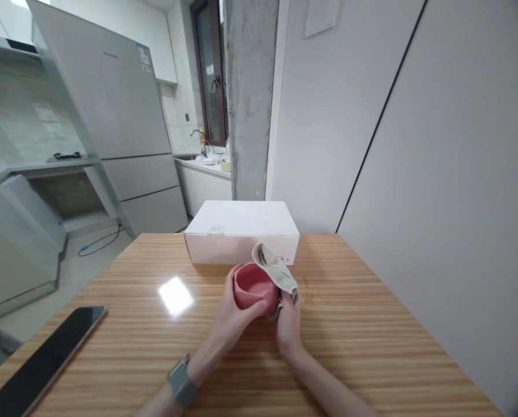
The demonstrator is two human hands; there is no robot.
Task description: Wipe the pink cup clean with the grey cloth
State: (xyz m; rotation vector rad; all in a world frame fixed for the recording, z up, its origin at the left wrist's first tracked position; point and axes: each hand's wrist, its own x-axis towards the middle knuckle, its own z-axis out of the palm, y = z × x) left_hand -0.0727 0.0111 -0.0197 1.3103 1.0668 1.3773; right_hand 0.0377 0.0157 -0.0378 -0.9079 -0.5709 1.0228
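- While the left hand (236, 310) cups the pink bowl (252, 286), the right hand (288, 327) presses a cloth (276, 269) against it.
- It looks stiff and fragile, best held round its body.

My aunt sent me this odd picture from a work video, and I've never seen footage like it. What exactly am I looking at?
No machine here: one camera worn on a person's head looks forward and down, so the bare forearms are the wearer's own. The left hand grips a small pink ceramic cup, and the right hand holds a crumpled beige cloth against it. Below them is a striped light-wood table, bearing a white rectangular cardboard box and a flat black tablet or phone. A grey wristwatch sits on the left wrist.
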